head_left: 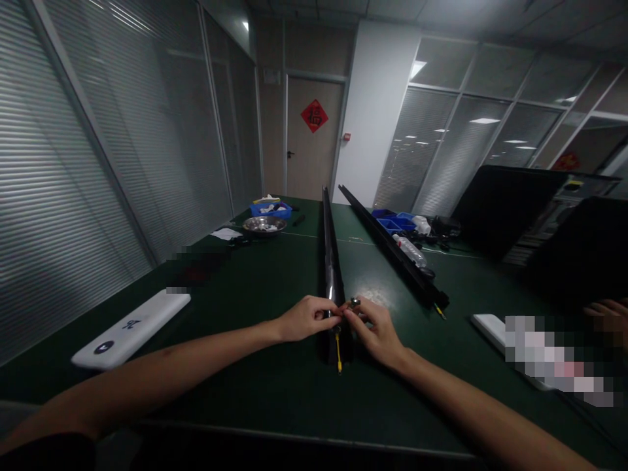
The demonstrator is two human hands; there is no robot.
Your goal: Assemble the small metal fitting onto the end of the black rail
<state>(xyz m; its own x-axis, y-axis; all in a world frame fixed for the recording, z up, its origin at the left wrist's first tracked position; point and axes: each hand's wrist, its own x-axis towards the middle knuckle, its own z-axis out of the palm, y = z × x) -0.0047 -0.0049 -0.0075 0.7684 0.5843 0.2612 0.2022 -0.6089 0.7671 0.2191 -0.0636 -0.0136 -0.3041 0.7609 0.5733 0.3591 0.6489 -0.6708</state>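
Observation:
A long black bar runs away from me down the middle of the green table. At its near end my left hand is closed, thumb and forefinger pinched together over the bar. Opposite it, my right hand is closed too, its fingertips meeting those of the left. A small shiny metallic piece shows at the right fingers; its kind is unclear. What the fingertips hold is hidden. Just below them, a short yellow cable sticks out of the bar's end.
A second black bar with a yellow cable lies to the right, near a plastic bottle and blue bins. A metal bowl and blue basket stand far left. White devices flank me. Another person's hand shows at right.

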